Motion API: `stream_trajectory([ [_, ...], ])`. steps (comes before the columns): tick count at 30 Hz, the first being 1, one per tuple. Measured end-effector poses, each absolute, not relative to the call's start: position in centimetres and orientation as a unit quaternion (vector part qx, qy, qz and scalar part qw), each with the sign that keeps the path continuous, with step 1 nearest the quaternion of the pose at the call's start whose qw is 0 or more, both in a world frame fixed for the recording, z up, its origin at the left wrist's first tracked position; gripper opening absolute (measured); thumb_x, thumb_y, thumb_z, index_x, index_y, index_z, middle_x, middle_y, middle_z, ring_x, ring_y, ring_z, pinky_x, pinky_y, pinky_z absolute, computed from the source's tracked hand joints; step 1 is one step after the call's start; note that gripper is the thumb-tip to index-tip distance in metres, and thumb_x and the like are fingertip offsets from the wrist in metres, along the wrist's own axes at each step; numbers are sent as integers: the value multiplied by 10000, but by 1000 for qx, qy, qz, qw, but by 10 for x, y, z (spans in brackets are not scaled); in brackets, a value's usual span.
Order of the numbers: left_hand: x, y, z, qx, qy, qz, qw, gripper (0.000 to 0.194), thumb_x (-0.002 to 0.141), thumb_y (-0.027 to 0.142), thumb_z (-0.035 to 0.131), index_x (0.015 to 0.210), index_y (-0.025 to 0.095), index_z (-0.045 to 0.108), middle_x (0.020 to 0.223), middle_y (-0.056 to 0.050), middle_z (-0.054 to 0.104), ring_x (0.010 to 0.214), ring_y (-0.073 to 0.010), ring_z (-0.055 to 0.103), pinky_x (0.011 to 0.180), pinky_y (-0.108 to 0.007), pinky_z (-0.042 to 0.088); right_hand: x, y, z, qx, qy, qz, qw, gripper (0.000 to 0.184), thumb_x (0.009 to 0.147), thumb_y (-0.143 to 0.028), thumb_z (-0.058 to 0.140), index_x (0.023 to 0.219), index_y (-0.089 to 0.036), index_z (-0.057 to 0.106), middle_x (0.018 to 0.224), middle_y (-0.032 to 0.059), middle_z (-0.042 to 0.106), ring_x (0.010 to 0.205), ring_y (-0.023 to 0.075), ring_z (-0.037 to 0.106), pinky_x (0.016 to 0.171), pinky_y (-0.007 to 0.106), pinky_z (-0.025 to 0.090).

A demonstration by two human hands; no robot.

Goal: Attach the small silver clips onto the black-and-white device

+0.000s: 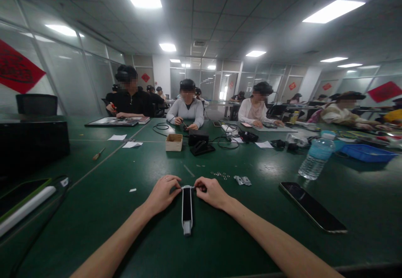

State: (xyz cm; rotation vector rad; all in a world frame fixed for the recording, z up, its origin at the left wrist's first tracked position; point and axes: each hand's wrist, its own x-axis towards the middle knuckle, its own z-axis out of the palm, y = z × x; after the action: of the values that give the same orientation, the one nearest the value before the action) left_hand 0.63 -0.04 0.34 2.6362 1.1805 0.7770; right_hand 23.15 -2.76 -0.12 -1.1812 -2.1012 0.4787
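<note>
While slim frame (187, 206) runs far-to-near, grey end (187, 228) near | left hand (164, 193), right hand (212, 191) pinch far crossbar (187, 186) ends | body nearward

The left arm (124, 236) is stretching in from the bottom left, and the right arm (266, 236) is stretching in from the bottom right. Both are showing bare skin. The left hand (163, 193) is showing its back, and the right hand (212, 191) is curling its fingers. Each hand is pinching with its fingertips. The hands are facing each other, sitting close but not touching.
</note>
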Motion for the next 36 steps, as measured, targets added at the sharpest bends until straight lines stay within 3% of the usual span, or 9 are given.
stream_trajectory([
  [6, 9, -2, 2, 884, 382, 260, 72, 48, 827, 202, 601, 800, 199, 641, 1058, -54, 673, 1012, -219, 599, 902, -390, 461, 231, -29, 0, -433, -815, 190, 335, 126, 805, -146, 581, 920, -154, 630, 866, 37, 679, 753, 136, 633, 702, 249, 515],
  [14, 9, -4, 4, 886, 374, 264, 79, 62, 834, 231, 594, 840, 201, 648, 1061, -60, 663, 1011, -220, 593, 898, -387, 464, 231, -27, -4, -434, -834, 111, 324, 220, 771, -158, 625, 992, -167, 621, 942, 58, 664, 885, 173, 600, 834, 319, 475],
  [23, 11, -6, 6, 888, 372, 259, 81, 122, 816, 247, 606, 921, 213, 658, 1053, -54, 663, 998, -220, 598, 899, -380, 473, 230, -27, -2, -447, -834, 78, 315, 115, 762, -187, 646, 873, -175, 620, 876, 40, 656, 843, 173, 571, 790, 309, 446],
  [36, 12, -7, 7, 886, 374, 263, 75, 122, 830, 234, 559, 883, 210, 667, 1058, -56, 666, 1008, -224, 600, 899, -387, 477, 231, -25, -4, -445, -835, 82, 313, 85, 773, -188, 637, 855, -170, 623, 859, 42, 651, 827, 171, 565, 780, 306, 446],
])
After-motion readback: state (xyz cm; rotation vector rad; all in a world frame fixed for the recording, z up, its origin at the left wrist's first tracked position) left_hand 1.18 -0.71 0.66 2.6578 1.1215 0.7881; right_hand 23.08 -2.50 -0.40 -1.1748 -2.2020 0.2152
